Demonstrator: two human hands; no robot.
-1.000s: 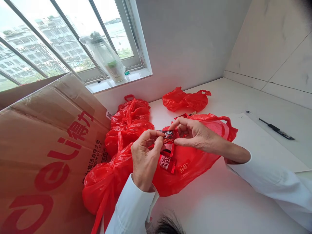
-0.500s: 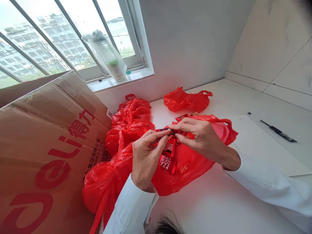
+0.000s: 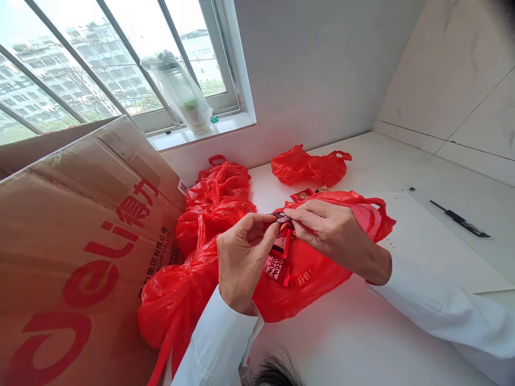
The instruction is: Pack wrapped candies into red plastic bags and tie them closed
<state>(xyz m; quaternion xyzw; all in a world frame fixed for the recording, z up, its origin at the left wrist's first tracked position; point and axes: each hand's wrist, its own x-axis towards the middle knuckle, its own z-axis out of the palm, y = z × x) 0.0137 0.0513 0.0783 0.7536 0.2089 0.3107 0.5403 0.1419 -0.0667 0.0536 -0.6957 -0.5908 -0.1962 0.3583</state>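
one small glossy dark packet: pinching it with left hand and right hand, fingers narrow on it, over the spread red plastic bag. apparently working at it with fingertips; cannot tell if torn. next, probably needing steady opposed grips, above the pink-patterned packet lying on the bag.

A plain indoor room, home or office unclear: barred window, white tabletop, paper, pen.

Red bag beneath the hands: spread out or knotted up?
Spread out: the red bag lies mostly flat on the white table, its handle loop loose and small packets resting on it.
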